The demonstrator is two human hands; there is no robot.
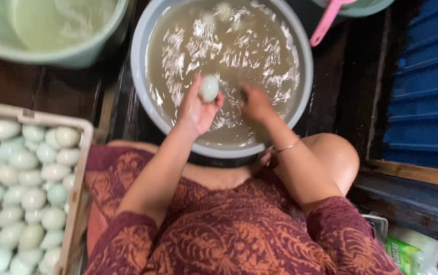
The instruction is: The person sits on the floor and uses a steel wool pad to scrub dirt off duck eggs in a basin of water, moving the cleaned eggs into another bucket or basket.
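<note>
My left hand (197, 108) holds a pale green egg (209, 88) up over a grey basin (140, 76) of cloudy, rippling water. My right hand (254, 103) reaches into the same water just to the right, fingers curled and partly under the surface; what it holds, if anything, is hidden. A thin bangle (287, 147) sits on my right wrist. Both arms stretch out from my lap, which is covered in maroon patterned cloth (229, 229).
A pale crate (76, 203) full of several pale green eggs (23, 188) stands at my left. A green basin (51, 53) of water is at top left, a pink handle (326, 23) at top right. Blue corrugated sheet (425, 76) and bottles (417, 254) lie right.
</note>
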